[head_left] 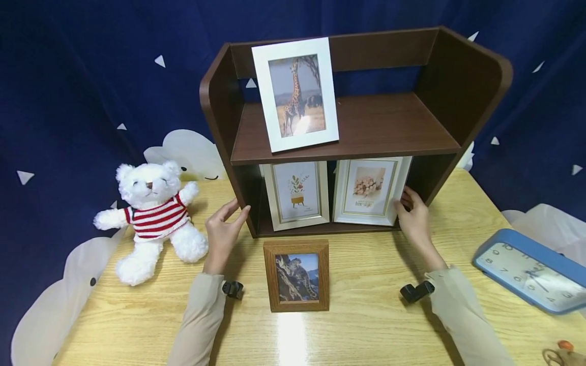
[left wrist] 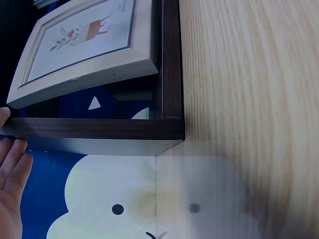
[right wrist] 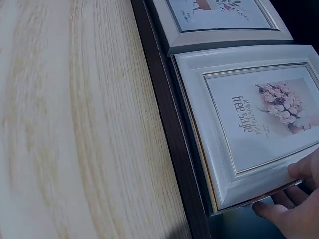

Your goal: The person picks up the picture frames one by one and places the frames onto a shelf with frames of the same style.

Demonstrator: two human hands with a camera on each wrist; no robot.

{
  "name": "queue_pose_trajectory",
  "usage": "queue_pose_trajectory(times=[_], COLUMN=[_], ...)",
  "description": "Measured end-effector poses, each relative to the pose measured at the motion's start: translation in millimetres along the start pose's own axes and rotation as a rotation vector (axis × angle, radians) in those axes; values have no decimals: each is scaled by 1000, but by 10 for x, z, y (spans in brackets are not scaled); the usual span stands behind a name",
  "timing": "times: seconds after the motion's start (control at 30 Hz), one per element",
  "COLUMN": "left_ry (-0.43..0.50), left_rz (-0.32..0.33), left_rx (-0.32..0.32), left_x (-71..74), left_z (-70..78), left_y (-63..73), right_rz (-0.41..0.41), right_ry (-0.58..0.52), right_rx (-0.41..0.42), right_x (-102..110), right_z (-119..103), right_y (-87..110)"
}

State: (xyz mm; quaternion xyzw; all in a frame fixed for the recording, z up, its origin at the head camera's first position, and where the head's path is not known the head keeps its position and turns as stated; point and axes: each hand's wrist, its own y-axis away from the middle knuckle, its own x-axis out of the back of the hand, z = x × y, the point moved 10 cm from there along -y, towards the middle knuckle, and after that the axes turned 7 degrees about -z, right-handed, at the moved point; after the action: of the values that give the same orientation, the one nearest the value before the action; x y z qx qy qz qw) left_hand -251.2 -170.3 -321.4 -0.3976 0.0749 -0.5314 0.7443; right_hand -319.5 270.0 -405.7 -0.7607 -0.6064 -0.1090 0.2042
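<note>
My right hand (head_left: 413, 216) pinches the right edge of a white picture frame (head_left: 336, 208) with a flower print, its thumb on the front, as the right wrist view shows. That frame leans in the lower tier of a dark brown shelf (head_left: 389, 122). My left hand (head_left: 224, 229) holds the shelf's left side panel (left wrist: 89, 128), thumb inside and fingers outside. Beside the flower print, a cream picture frame (head_left: 269, 198) with a potted-plant print leans in the same tier. On the upper tier stands a white picture frame (head_left: 263, 86) with a giraffe photo.
A brown wooden picture frame (head_left: 324, 274) with a leopard photo stands on the table (head_left: 366, 325) before the shelf. To the left sits a white teddy bear (head_left: 155, 218) in a striped sweater. A blue clock (head_left: 533, 269) lies at the right, near a small brown object (head_left: 567, 353).
</note>
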Motion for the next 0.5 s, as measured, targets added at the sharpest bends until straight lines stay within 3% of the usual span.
queue_pose_trajectory(times=[0.5], left_ry=[-3], left_rz=[3], left_rx=[-8], left_x=[5], left_z=[-23], left_y=[9], right_rz=[-33], right_ry=[-20], right_rx=[-10], right_x=[11], right_z=[-24], right_y=[119])
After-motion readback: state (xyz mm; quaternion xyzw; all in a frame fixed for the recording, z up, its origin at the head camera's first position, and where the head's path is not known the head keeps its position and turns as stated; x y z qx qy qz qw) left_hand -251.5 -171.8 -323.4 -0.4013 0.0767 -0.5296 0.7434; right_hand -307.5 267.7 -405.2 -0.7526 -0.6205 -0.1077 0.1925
